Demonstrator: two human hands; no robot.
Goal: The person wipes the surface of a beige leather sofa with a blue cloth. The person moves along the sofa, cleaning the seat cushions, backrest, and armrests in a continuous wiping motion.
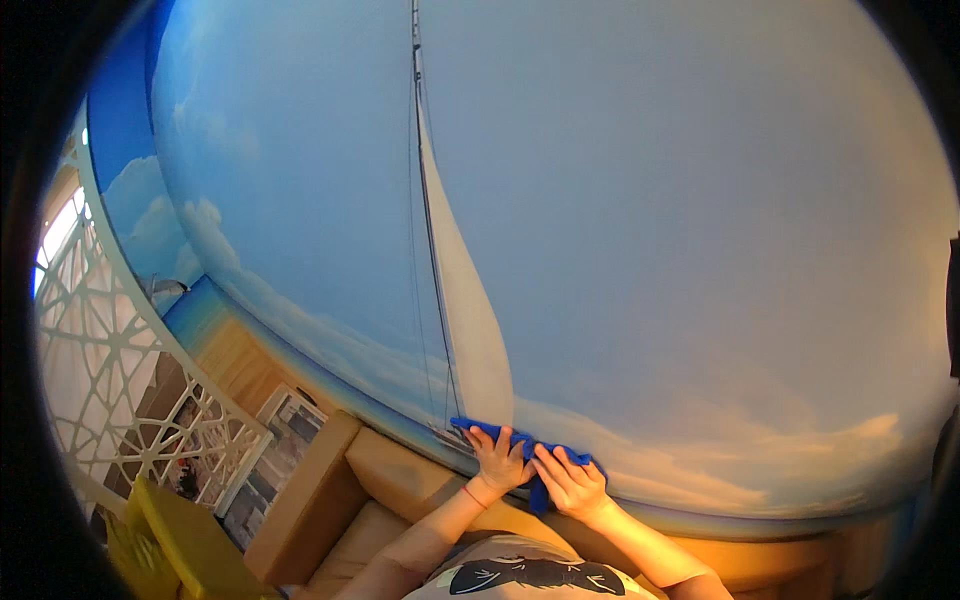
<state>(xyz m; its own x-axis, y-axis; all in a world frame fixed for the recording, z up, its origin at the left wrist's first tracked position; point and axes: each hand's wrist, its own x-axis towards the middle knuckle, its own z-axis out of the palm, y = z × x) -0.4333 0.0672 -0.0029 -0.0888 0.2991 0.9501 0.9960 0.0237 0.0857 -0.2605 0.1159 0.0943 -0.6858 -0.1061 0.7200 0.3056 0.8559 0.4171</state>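
A blue cloth (538,498) is bunched along the lower part of a wall mural (645,247) showing sky and clouds. My left hand (501,463) presses one end of it against the wall, fingers spread, near the foot of a painted white sail (472,330). A thin red string circles my left wrist. Just to the right, my right hand (574,484) holds the other end of the cloth flat on the wall. One fold of the cloth hangs down between my hands. Part of the painted boat hull (450,437) shows beside the cloth.
A tan sofa (405,465) runs along the wall's base below my hands. At left stand a pale lattice screen (116,339) and a yellow piece of furniture (180,532). Between screen and sofa is a pale-framed panel (281,442). A dark object (955,300) cuts into the right edge.
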